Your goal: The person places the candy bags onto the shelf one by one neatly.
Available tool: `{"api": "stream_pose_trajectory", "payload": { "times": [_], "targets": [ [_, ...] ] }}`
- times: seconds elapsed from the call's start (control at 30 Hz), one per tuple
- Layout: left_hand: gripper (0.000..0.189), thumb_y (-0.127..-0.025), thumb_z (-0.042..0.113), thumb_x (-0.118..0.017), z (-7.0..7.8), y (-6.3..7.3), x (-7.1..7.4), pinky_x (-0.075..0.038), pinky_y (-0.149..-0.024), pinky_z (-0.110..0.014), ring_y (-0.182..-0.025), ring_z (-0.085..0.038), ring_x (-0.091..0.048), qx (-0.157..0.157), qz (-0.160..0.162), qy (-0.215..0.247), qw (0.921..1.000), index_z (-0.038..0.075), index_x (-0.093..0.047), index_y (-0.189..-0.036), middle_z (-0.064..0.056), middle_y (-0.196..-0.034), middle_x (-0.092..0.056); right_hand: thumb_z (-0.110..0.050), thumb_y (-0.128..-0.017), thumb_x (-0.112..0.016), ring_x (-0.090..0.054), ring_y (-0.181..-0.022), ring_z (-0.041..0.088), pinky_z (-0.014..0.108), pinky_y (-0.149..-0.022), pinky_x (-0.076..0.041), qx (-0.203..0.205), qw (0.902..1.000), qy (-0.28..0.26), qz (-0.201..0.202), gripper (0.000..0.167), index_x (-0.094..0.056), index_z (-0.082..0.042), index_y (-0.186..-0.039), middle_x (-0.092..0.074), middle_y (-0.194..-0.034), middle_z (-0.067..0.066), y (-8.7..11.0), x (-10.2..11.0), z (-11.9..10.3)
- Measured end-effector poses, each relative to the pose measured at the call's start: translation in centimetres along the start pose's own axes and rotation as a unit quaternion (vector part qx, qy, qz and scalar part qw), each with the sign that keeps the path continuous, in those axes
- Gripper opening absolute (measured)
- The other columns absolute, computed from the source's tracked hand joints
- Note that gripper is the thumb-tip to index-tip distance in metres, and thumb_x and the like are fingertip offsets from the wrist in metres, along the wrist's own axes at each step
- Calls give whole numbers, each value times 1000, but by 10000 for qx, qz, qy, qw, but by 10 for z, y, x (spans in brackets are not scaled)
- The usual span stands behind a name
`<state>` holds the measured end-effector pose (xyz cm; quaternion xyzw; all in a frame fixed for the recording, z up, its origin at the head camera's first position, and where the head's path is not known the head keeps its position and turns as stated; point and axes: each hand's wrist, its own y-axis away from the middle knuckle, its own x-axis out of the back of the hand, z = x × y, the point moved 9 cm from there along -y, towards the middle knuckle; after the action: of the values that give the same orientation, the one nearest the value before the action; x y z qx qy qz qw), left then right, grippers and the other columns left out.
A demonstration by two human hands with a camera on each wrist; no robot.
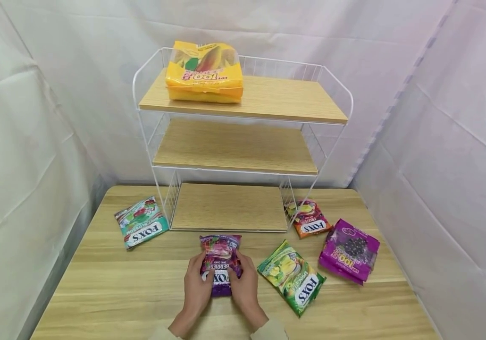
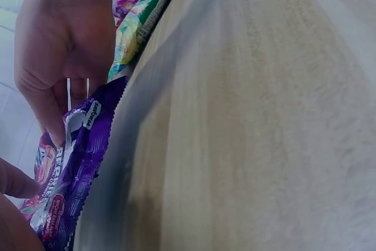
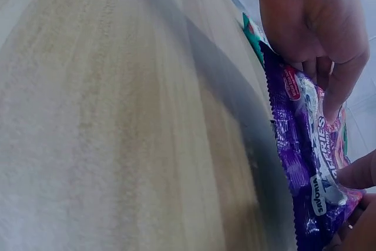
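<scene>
A purple Fox's Berries candy bag [image 1: 220, 252] is at the front middle of the wooden table, its printed face up. My left hand [image 1: 197, 286] grips its left side and my right hand [image 1: 245, 286] its right side, both thumbs on top. The wrist views show the bag's crimped purple end [image 2: 97, 139] close to the tabletop; whether it touches the wood is unclear. The fingers under the bag are mostly hidden. Right of my right hand lies a green Fox's candy bag [image 1: 290, 276], set at a slant.
A three-level wire rack [image 1: 243, 141] with wooden shelves stands behind. On its top shelf sits a yellow pack [image 1: 205, 75]. A teal Fox's bag [image 1: 141, 222] lies left of the rack; a red Fox's bag [image 1: 309, 218] and a purple grape pack [image 1: 349, 251] lie right.
</scene>
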<state>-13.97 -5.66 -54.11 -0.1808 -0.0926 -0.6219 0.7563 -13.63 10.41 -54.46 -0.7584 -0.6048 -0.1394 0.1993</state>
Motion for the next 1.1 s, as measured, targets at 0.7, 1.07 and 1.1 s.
{"api": "stream_pose_trajectory", "payload": {
  "times": [0.7,1.07,1.1],
  "targets": [
    [52,-78,-15,-66,47,-13,17,-39,-101,-25,-114,-32,-56,-1181,309,255,9922,-4,-57,-128,-15,-122,-59,5,-87,-64,-60,-104,22,32,-86,-53,1257,9897,-23,688,46,-56,-2,-132,-61,-115,8,-4,35,-48],
    [55,-75,-21,-67,86,-14,30,-38,-100,-18,-109,-33,-58,-2285,602,607,9698,-6,-58,-126,-17,-120,-60,6,-88,-63,-62,-99,23,29,-76,-56,2088,9721,-140,1056,42,-58,-1,-129,-62,-113,10,-6,59,-82],
    [54,-75,-20,-67,89,-15,29,-39,-100,-18,-109,-33,-58,-2324,592,614,9689,-6,-57,-127,-17,-120,-60,6,-88,-63,-62,-99,24,29,-75,-56,2123,9711,-145,1083,42,-58,-1,-129,-62,-113,11,-6,61,-84]
  ]
}}
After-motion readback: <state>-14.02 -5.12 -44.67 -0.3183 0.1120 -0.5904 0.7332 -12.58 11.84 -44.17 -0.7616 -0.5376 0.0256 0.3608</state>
